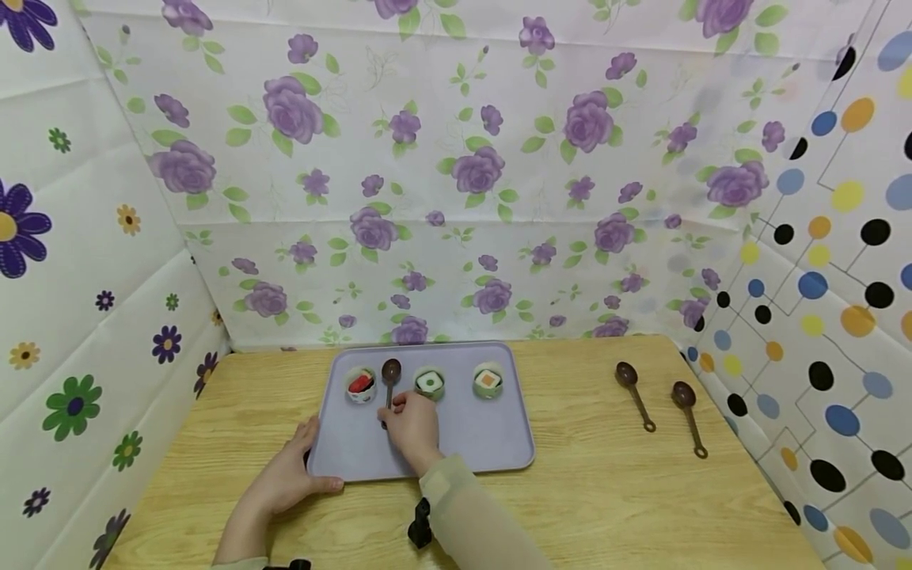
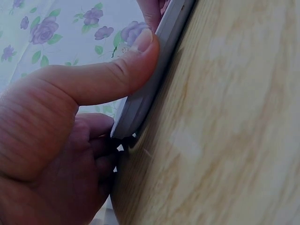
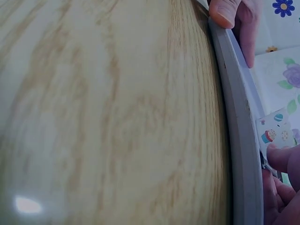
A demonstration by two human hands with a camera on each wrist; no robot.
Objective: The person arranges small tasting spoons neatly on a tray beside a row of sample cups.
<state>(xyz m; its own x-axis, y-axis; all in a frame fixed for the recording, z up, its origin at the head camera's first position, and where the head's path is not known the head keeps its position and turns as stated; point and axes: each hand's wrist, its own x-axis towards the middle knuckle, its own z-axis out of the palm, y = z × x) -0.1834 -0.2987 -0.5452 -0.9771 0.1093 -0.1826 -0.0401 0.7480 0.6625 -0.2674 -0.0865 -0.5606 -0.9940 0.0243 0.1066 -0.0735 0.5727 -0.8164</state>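
A lavender tray [image 1: 470,443] lies on the table, holding three small paper cups in a row. The left cup [image 1: 360,394] contains a red-topped piece like toy sushi. My right hand [image 1: 413,427] pinches the handle of a brown spoon [image 1: 391,370], whose bowl points to the back of the tray between the left and middle cups. My left hand [image 1: 288,475] spans the tray's front left corner. Its thumb [image 2: 126,70] lies along the front edge, and the fingers reach along the left side.
The middle cup [image 1: 430,384] has a white piece with a green centre, the right cup [image 1: 488,381] one with an orange centre. Two more brown spoons, one nearer the tray [image 1: 634,396] and one farther right [image 1: 688,416], lie on the wooden table [image 1: 591,491]. Patterned cloth hangs on three sides.
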